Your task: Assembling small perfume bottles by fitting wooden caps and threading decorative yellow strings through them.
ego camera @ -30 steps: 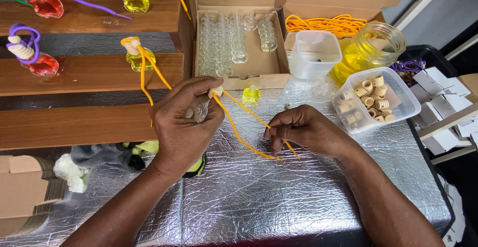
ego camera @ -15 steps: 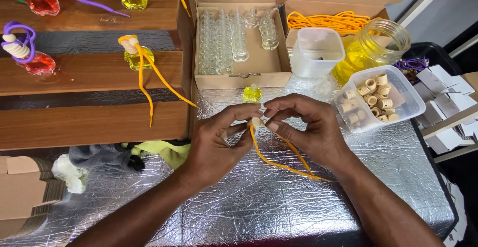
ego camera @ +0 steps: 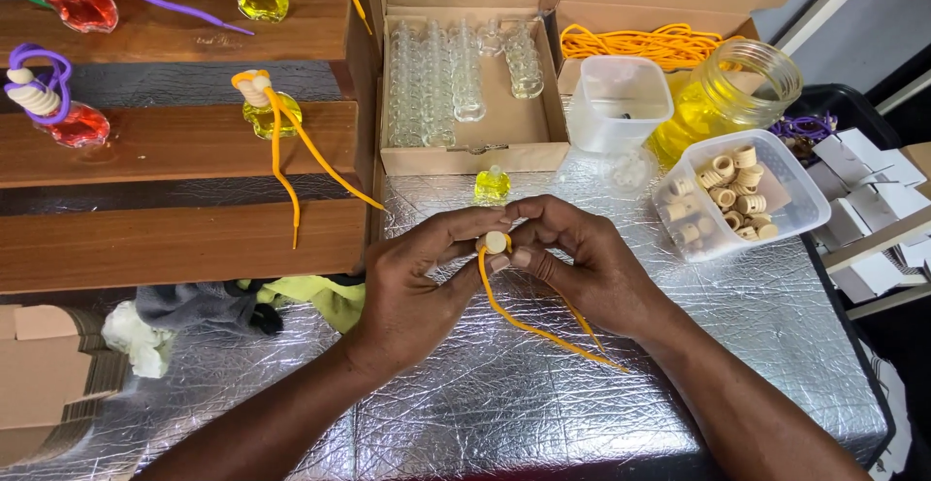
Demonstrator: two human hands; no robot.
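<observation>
My left hand and my right hand meet above the silver foil table. Between their fingertips they pinch a small pale wooden cap. An orange cord hangs from the cap in a loop and trails down to the right over the foil. Just beyond the hands stands a small glass bottle of yellow liquid, untouched.
An open cardboard box of several clear small bottles sits behind. To the right are an empty white tub, a jar of yellow liquid, a tub of wooden caps and orange cords. Wooden steps at left hold finished red and yellow bottles.
My hands have come together from apart. The cord, earlier stretched between them, now hangs looped from the cap held at my fingertips.
</observation>
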